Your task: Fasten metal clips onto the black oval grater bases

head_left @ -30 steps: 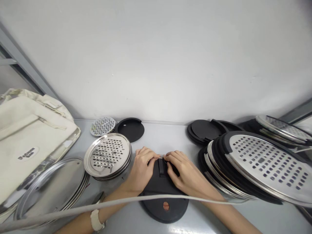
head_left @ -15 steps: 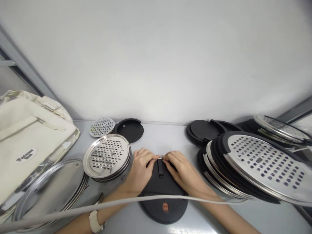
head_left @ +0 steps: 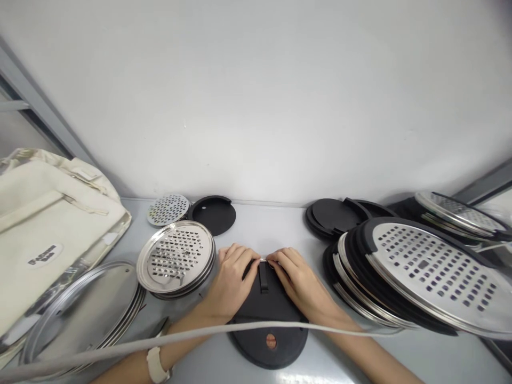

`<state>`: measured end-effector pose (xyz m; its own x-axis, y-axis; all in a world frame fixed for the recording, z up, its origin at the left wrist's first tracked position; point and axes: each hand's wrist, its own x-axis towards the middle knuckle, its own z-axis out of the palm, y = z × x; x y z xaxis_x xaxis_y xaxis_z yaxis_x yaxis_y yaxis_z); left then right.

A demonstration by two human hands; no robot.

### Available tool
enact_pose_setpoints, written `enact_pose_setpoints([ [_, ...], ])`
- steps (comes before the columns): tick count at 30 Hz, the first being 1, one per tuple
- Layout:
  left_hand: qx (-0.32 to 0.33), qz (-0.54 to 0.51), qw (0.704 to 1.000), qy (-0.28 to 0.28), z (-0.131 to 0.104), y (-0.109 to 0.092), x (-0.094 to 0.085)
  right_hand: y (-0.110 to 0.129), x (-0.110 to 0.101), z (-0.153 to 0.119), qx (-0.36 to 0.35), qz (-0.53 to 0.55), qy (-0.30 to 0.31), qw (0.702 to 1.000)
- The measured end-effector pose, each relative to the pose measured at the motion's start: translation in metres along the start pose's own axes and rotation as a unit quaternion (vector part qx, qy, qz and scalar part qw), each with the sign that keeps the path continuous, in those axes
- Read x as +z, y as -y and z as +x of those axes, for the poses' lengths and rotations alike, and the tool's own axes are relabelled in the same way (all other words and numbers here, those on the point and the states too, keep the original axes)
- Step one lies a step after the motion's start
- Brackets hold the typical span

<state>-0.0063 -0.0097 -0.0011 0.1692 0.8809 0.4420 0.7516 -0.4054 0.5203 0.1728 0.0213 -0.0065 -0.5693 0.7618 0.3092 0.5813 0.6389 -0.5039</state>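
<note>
Left hand (head_left: 235, 274) and right hand (head_left: 295, 274): both grips pinch the small metal piece (head_left: 263, 260) from either end, at the far edge of the black round part (head_left: 262, 306), center-near on tabletop (head_left: 248, 237). I'd load both ends evenly, keep strap (head_left: 263, 280) straight.
</note>
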Motion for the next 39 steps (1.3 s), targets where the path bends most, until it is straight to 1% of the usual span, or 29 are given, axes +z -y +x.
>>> enact_pose_setpoints([
  [8,-0.009,-0.005,1.0,0.018,-0.0005,-0.0012,-0.0029,0.002,-0.0021,0.0006,0.0,-0.008,0.004,1.0],
  [14,-0.013,0.013,1.0,0.01,-0.0006,-0.0013,-0.0038,0.0022,-0.0019,-0.0002,-0.003,-0.009,0.004,1.0],
  [27,-0.012,0.018,1.0,0.017,-0.0016,0.0021,-0.0012,0.0,0.0002,-0.0006,-0.003,-0.004,-0.003,1.0],
  [32,-0.005,0.017,1.0,0.02,-0.0017,0.0023,-0.0008,-0.0023,0.0023,-0.0001,0.0,-0.012,-0.008,1.0],
  [39,0.004,0.021,1.0,0.01,-0.0023,0.0046,0.0013,-0.0006,0.0009,0.0,0.008,-0.014,-0.008,1.0],
])
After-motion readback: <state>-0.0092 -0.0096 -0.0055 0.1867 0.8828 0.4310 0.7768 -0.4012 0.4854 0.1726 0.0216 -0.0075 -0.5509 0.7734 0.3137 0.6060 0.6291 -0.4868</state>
